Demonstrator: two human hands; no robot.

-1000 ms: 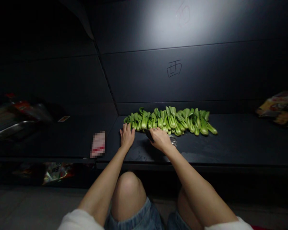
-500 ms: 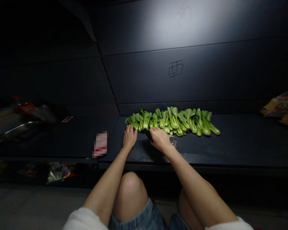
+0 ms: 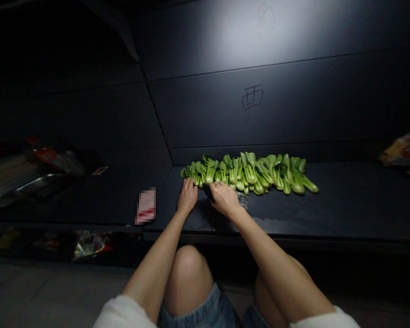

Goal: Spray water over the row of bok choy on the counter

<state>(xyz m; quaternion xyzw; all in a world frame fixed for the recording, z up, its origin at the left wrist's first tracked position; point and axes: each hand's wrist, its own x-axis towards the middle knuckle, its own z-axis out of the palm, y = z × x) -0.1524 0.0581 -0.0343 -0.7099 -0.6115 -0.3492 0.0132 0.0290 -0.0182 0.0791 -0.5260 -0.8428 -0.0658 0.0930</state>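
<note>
A long row of green bok choy [image 3: 249, 171] lies on the dark shelf [image 3: 341, 200], leaves toward the back panel and pale stems toward me. My left hand [image 3: 187, 197] lies at the left end of the row, fingers stretched forward, with its tips at the stems. Close beside it, my right hand [image 3: 224, 199] is closed around what looks like a spray bottle [image 3: 243, 200]. A black part pokes out on the hand's left and clear plastic shows on its right; the palm hides the middle.
A blurred-out pink and red packet [image 3: 146, 206] lies left of my forearm. Farther left are a metal tray [image 3: 39, 184] and packaged goods. Colourful bags [image 3: 405, 148] stand at the far right. The shelf's front edge [image 3: 294, 237] runs above my knees.
The view has shifted slightly, so the shelf and greens appear a little farther right. My right hand has moved slightly left with the spray bottle. My left hand stays by the stems.
</note>
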